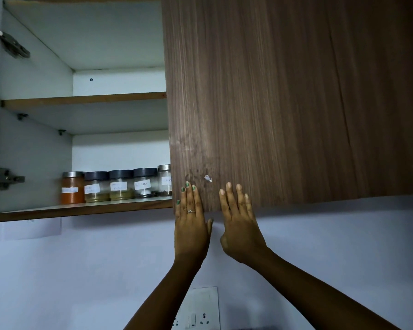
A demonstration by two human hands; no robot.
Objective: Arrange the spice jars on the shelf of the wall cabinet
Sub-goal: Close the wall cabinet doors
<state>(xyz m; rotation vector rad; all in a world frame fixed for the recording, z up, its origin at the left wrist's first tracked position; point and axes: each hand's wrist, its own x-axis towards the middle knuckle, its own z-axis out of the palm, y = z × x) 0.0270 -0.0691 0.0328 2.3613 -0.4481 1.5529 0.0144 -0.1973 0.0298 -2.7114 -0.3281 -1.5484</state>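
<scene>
Against the right cabinet door (284, 103) both the left hand (190, 219) and right hand (240, 222) lie flat, fingers released, grasping nothing; push it shut gently, since the spice jars (121, 185) already line the bottom shelf (81, 209)

Both bare forearms rise from the bottom of the frame toward its centre. The left hand (190, 220) is raised palm forward, its fingers (188, 195) straight and close together, nails painted green, a ring on one. Just beside it, the right hand (240, 225) is raised likewise, fingers straight and slightly spread.
</scene>
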